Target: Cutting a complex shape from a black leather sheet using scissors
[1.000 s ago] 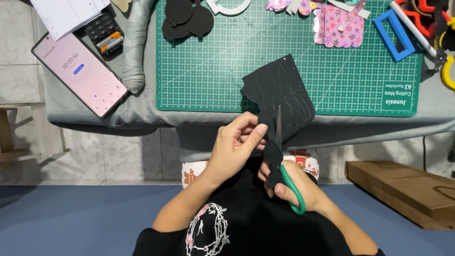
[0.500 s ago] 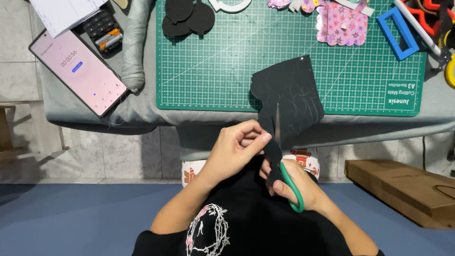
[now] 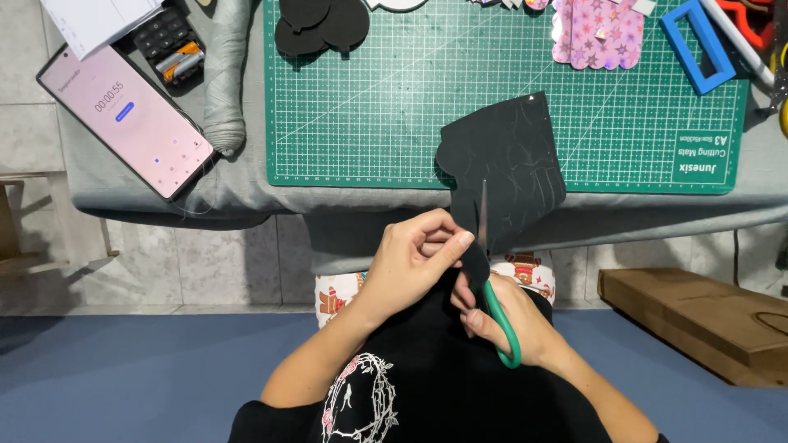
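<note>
Grey-clothed table [image 3: 148,184], blue floor below, green cutting mat [image 3: 509,90] upon it, phone [image 3: 125,121] left of mat, black sheet [image 3: 509,168] overhanging mat's near edge, left hand [image 3: 410,262] pinching sheet, right hand [image 3: 513,316] closed through green-handled scissors [image 3: 492,279], blades in sheet.

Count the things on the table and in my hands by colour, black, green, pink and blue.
Black: 3, held sheet, cut shapes, calculator
Green: 2, cutting mat, scissors
Pink: 2, phone, starry card
Blue: 1, frame
Total: 8
</note>
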